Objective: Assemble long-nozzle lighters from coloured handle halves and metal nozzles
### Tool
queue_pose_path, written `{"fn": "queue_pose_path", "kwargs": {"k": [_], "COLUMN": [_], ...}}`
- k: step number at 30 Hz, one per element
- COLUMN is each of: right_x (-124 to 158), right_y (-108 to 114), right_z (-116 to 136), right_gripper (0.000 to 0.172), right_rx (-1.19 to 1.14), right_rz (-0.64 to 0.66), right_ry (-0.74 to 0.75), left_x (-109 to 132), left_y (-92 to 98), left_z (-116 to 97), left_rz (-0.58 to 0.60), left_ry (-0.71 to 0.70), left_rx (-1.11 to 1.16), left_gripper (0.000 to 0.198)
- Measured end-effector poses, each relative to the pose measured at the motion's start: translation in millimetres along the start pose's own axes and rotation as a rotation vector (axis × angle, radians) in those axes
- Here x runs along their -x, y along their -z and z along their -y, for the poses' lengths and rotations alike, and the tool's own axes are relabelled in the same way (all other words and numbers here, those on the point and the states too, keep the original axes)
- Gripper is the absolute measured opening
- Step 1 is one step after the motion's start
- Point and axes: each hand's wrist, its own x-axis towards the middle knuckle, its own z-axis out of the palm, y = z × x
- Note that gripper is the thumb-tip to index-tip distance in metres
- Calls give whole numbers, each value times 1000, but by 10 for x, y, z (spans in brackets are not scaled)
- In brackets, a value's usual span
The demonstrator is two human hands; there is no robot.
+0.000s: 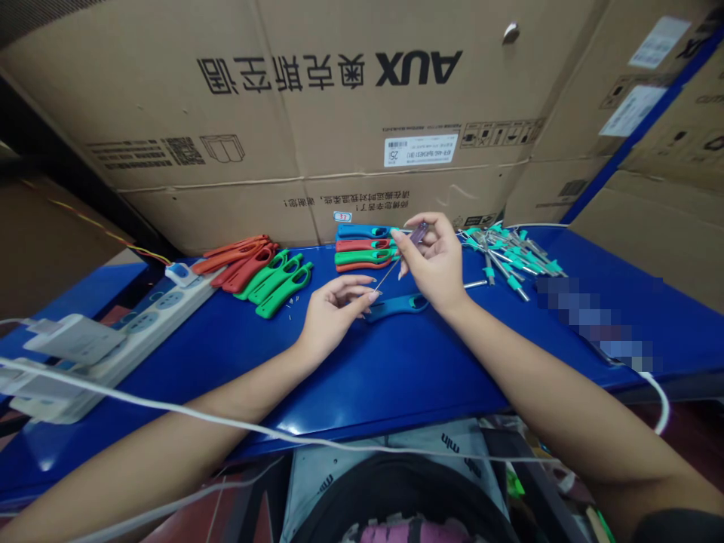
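My right hand (435,260) grips a small screwdriver (419,232) by its purple see-through handle. Its thin shaft slants down and left to the fingertips of my left hand (335,315). Those fingers are pinched at the tip, and whatever is between them is too small to make out. Just beneath both hands a blue plastic handle (396,307) lies on the table, with a metal rod (475,284) sticking out to its right. Behind them sits a stack of blue, red and green handles (362,247), partly covered by my right hand.
Loose green handles (286,283) and red handles (249,264) lie left, near tiny metal pins (291,303). A pile of metal rods with teal ends (512,256) is at right. A power strip (130,335) and white cable (226,424) cross the left side. Cardboard (339,151) stands behind.
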Motion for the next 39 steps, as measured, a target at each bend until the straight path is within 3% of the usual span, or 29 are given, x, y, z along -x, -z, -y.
{"fn": "queue_pose_path", "kwargs": {"k": [12,22,29,36,39], "right_x": [-64,-7,-11,12,27], "right_y": [-8,1,50,61,75], "right_z": [-69,-64,37,52,72], "right_gripper": [44,36,42,36,40], "right_rx": [-79,42,127,268,249], "right_rz": [-28,-17,214,-10,129], "right_ry": [-59,82,164,269,257], "left_x": [4,-8,-9,-8,-3], "left_y": [-12,-13,-8,2,1], "left_z": [-15,6,7,26,38], "left_rz": [-25,-36,-36,-23,-24], "left_ry": [-14,-21,-3,-38,-74], "left_rx": [35,38,34,-17,-67], "left_gripper": [40,39,43,39,36]}}
